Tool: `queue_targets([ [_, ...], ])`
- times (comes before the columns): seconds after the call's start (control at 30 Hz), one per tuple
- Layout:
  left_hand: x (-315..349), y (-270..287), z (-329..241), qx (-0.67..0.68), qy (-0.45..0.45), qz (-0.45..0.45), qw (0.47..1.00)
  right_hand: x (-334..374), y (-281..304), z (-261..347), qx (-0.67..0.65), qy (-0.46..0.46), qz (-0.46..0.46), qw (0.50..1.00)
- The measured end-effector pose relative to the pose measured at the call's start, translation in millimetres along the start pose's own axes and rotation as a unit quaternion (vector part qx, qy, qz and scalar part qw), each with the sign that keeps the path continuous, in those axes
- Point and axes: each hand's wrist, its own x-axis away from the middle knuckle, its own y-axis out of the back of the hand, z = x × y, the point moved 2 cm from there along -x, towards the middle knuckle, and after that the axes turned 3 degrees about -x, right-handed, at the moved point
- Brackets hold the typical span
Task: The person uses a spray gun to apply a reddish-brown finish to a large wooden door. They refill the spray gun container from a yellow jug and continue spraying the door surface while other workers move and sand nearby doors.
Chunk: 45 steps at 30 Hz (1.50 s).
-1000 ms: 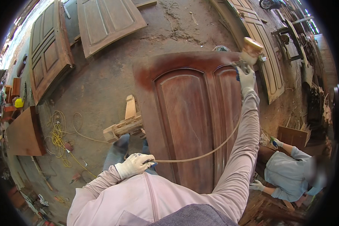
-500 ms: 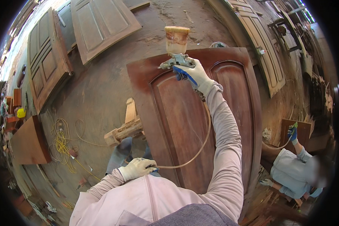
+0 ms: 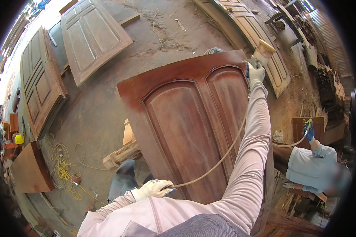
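Observation:
A reddish-brown panelled wooden door (image 3: 180,114) lies raised before me, with darker, wetter-looking colour along its top rail. My right hand (image 3: 256,74), in a white glove with blue palm, is closed around a spray gun (image 3: 254,61) at the door's top right corner. On the gun a stained, translucent paint cup (image 3: 264,51) leans to the right. A thin tan hose (image 3: 209,170) runs from the gun down across the door to my left hand (image 3: 152,189), which is gloved and closed on it near my waist. The trigger is hidden behind my fingers.
A wooden trestle (image 3: 124,152) juts out at the door's left edge. Tangled yellow cord (image 3: 65,168) lies on the floor. More doors (image 3: 95,39) rest at the far left and far right. At right, a co-worker (image 3: 312,166) grips another hose.
My right hand has swept the spray gun rightward along the door's top edge, and the cup now tilts right. The view has shifted slightly. My left hand still holds the hose.

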Motion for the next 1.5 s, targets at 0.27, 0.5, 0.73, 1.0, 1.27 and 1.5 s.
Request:
queue_targets([
  [0.27, 5.0, -12.3, 9.4, 0.013, 0.043, -0.027, 0.999, 35.1, 56.4, -17.9, 0.03, 0.026, -0.044, 0.998],
  [0.5, 3.0, -18.3, 40.7, 0.251, -0.002, -0.111, 0.962, 226.2, 104.4, 88.5, -0.429, 0.05, 0.272, 0.86],
  [0.73, 21.1, 64.9, -13.7, 0.607, -0.15, -0.267, 0.734, 469.3, 143.2, 242.4, -0.263, 0.249, 0.321, 0.875],
  [1.0, 193.2, 126.7, 95.7, 0.562, -0.066, -0.339, 0.752, 644.6, 129.8, 379.7, -0.145, 0.318, 0.293, 0.89],
  [1.27, 381.2, 226.3, 190.1, 0.526, 0.024, -0.345, 0.777, 805.5, 89.7, 459.0, -0.197, 0.296, 0.342, 0.87],
  [1.5, 462.5, 252.5, 275.0, 0.578, 0.004, -0.24, 0.78, 909.5, 69.1, 490.7, -0.245, 0.306, 0.239, 0.889],
])
